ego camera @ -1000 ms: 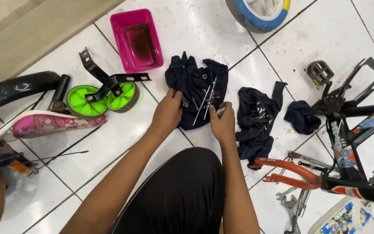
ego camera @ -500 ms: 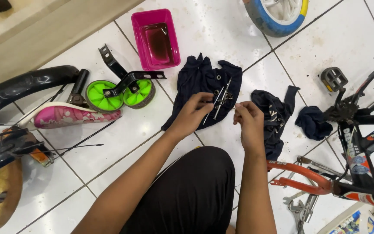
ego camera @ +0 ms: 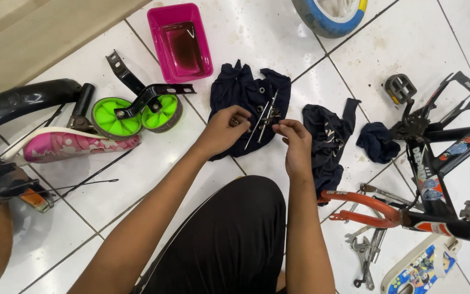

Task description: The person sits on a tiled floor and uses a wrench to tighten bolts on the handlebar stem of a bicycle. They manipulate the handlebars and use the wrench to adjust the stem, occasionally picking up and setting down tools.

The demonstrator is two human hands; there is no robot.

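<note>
My left hand [ego camera: 225,129] and my right hand [ego camera: 294,136] hover over a dark blue cloth [ego camera: 248,92] spread on the white floor tiles. On the cloth lie thin metal axle rods [ego camera: 260,121] and several small nuts. My left hand's fingers pinch something small above the rods; what it is I cannot make out. My right hand's fingertips are closed near the rods' right side, and whether they hold a part is unclear.
A pink plastic tub [ego camera: 180,42] stands behind the cloth. Green training wheels with black brackets [ego camera: 136,109] and a pink saddle [ego camera: 77,146] lie left. A second dark rag [ego camera: 328,140], a black bike frame [ego camera: 441,158], orange fork [ego camera: 363,207], pedal [ego camera: 399,87] and wrenches [ego camera: 366,245] lie right.
Both hands have moved slightly apart over the cloth, fingers working at the small parts. The camera view has shifted, so everything sits lower and more to the right in the picture.
</note>
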